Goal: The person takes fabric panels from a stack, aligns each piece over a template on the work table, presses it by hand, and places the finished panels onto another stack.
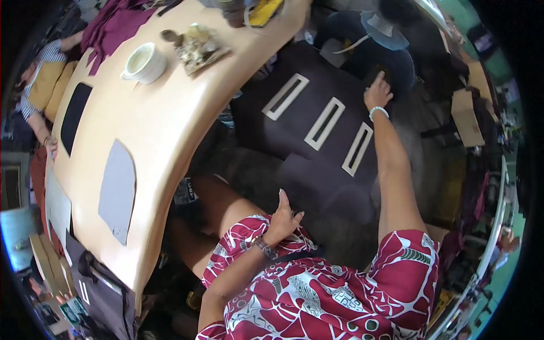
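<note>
My left hand (pixel 283 222), with a watch on its wrist, hovers over my lap with fingers apart and nothing in it. My right hand (pixel 378 92), with a pale beaded bracelet, reaches out at the upper right. Its fingers are curled, and what lies under them is too dark to make out. It is beside a dark blue tub (pixel 399 71) and just beyond the dark sheet (pixel 294 139). Three cream rectangular frames (pixel 325 123) with long slots lie in a row on that sheet.
To the left, a pale table (pixel 164 122) carries a grey cut piece (pixel 118 192), a black piece (pixel 75 119), a white cup (pixel 144 63) and maroon cloth (pixel 116 31). Another person (pixel 48 85) is at its far side. A cardboard box (pixel 467 119) stands at the right.
</note>
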A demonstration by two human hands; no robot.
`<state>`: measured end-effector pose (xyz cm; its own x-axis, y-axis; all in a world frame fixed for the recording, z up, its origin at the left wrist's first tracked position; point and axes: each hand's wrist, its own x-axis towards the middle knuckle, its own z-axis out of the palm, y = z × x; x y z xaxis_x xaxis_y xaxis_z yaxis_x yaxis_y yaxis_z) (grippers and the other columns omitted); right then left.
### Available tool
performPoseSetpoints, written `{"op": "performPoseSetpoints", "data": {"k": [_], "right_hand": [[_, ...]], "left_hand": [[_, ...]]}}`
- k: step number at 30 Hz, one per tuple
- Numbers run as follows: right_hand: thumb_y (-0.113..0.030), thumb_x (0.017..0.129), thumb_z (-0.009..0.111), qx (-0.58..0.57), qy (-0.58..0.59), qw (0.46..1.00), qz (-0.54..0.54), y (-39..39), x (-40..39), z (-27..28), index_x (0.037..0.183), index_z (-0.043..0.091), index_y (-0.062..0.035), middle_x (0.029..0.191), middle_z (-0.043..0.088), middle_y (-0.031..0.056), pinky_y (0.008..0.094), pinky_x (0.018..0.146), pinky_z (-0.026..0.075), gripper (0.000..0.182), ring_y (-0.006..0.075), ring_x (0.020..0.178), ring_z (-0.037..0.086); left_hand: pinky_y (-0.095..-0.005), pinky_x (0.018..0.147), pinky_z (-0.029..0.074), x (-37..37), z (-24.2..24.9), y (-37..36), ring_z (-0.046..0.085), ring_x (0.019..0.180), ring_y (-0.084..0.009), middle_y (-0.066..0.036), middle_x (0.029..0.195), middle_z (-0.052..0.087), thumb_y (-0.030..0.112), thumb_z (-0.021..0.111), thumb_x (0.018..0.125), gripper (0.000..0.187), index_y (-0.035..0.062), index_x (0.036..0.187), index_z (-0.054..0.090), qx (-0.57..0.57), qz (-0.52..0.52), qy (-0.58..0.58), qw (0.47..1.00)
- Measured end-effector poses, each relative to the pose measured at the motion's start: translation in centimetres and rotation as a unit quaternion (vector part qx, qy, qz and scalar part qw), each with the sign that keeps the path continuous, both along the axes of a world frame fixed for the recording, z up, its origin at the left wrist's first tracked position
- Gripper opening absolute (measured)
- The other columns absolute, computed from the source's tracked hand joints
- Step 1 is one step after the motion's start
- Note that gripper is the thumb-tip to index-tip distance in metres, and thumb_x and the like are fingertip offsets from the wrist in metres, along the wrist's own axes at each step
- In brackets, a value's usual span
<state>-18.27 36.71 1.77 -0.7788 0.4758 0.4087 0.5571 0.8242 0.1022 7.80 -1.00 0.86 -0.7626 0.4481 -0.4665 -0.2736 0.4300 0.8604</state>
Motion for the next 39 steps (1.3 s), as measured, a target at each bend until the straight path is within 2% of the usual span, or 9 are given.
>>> {"op": "performPoseSetpoints", "data": {"k": [4, 10, 12, 16, 22, 28, 32, 37, 39], "right_hand": [[-0.023, 0.083, 0.06, -0.084, 0.091, 0.989, 0.08, -4.7, -1.2, 3.6, 0.138, 0.025, 0.0007, 0.128, 0.046, 0.0194, 0.0506, 0.096, 0.032, 0.069, 0.0351, 0.12, 0.042], [-0.019, 0.089, 0.055, -0.193, 0.18, 0.849, 0.458, -21.8, -0.9, 8.1, 0.14, 0.021, 0.0024, 0.131, 0.044, 0.0198, 0.0437, 0.103, 0.026, 0.065, 0.0329, 0.125, 0.038], [-0.017, 0.089, 0.054, -0.21, 0.193, 0.806, 0.519, -28.7, 0.7, 9.9, 0.141, 0.021, -0.0001, 0.132, 0.044, 0.0174, 0.0445, 0.106, 0.024, 0.064, 0.0325, 0.126, 0.036], [-0.015, 0.082, 0.06, -0.284, 0.179, 0.666, 0.666, -40.1, 4.4, 9.7, 0.14, 0.025, -0.0015, 0.136, 0.039, 0.0161, 0.0485, 0.107, 0.022, 0.069, 0.033, 0.129, 0.033], [-0.01, 0.077, 0.06, -0.324, 0.096, 0.545, 0.768, -53.8, 15.3, 11.1, 0.134, 0.036, 0.0002, 0.13, 0.041, 0.0213, 0.0452, 0.105, 0.026, 0.063, 0.0375, 0.125, 0.035], [-0.006, 0.078, 0.059, -0.391, -0.026, 0.345, 0.853, -65.3, 24.7, 12.0, 0.131, 0.039, 0.0032, 0.101, 0.059, 0.0169, 0.0404, 0.086, 0.042, 0.058, 0.032, 0.096, 0.055], [-0.021, 0.08, 0.06, -0.383, -0.148, 0.394, 0.823, -73.0, 28.5, 11.6, 0.138, 0.024, 0.0034, 0.104, 0.056, 0.0229, 0.0422, 0.076, 0.048, 0.073, 0.0366, 0.09, 0.058], [-0.027, 0.07, 0.066, -0.324, -0.246, 0.472, 0.782, -76.7, 29.4, 12.0, 0.141, 0.012, 0.0006, 0.109, 0.053, 0.0257, 0.0436, 0.074, 0.05, 0.093, 0.0415, 0.088, 0.058], [-0.024, 0.065, 0.066, -0.317, -0.231, 0.484, 0.782, -77.9, 28.5, 10.8, 0.142, 0.011, -0.0012, 0.102, 0.054, 0.024, 0.0409, 0.072, 0.05, 0.097, 0.0389, 0.082, 0.06]], "left_hand": [[-0.0385, 0.081, 0.049, -1.3, 1.7, -2.7, 0.06, 0.099, -0.038, -0.038, 0.131, 0.034, 0.022, 0.065, 0.08, 0.096, -0.0071, 0.139, -0.005, 0.036, 0.065, -0.027, 0.997], [-0.0305, 0.078, 0.05, -3.5, 6.9, -10.4, 0.06, 0.1, -0.0257, -0.024, 0.135, 0.04, 0.009, 0.061, 0.084, 0.078, 0.0034, 0.143, 0.011, 0.07, 0.282, 0.257, 0.922], [-0.0306, 0.079, 0.049, -3.2, 10.4, -13.3, 0.061, 0.097, -0.0221, -0.022, 0.127, 0.048, 0.002, 0.059, 0.084, 0.061, 0.0011, 0.138, 0.031, 0.042, 0.406, 0.329, 0.852], [-0.0323, 0.08, 0.048, 0.3, 14.0, -20.8, 0.062, 0.094, -0.0213, -0.017, 0.12, 0.055, -0.001, 0.058, 0.082, 0.046, -0.0012, 0.126, 0.045, -0.181, 0.539, 0.452, 0.687], [-0.038, 0.085, 0.047, 9.2, 15.1, -34.5, 0.059, 0.098, -0.0322, -0.019, 0.109, 0.06, 0.003, 0.05, 0.087, 0.03, 0.0003, 0.116, 0.056, -0.494, 0.58, 0.454, 0.462], [-0.0392, 0.093, 0.042, 16.5, 10.6, -42.8, 0.053, 0.109, -0.0341, -0.016, 0.116, 0.058, 0.007, 0.052, 0.086, 0.029, 0.0015, 0.114, 0.057, -0.555, 0.568, 0.346, 0.5], [-0.0452, 0.099, 0.036, 17.3, 7.4, -43.4, 0.047, 0.118, -0.0323, -0.014, 0.121, 0.056, 0.012, 0.049, 0.088, 0.028, 0.0034, 0.112, 0.06, -0.619, 0.503, 0.311, 0.518], [-0.0435, 0.096, 0.039, 16.8, 9.9, -43.1, 0.051, 0.113, -0.0309, -0.014, 0.113, 0.06, 0.01, 0.053, 0.082, 0.025, 0.0023, 0.104, 0.061, -0.655, 0.452, 0.264, 0.545], [-0.0428, 0.095, 0.04, 15.5, 12.8, -43.8, 0.052, 0.11, -0.0304, -0.015, 0.109, 0.06, 0.009, 0.054, 0.079, 0.024, 0.0009, 0.101, 0.061, -0.64, 0.428, 0.173, 0.615]]}}
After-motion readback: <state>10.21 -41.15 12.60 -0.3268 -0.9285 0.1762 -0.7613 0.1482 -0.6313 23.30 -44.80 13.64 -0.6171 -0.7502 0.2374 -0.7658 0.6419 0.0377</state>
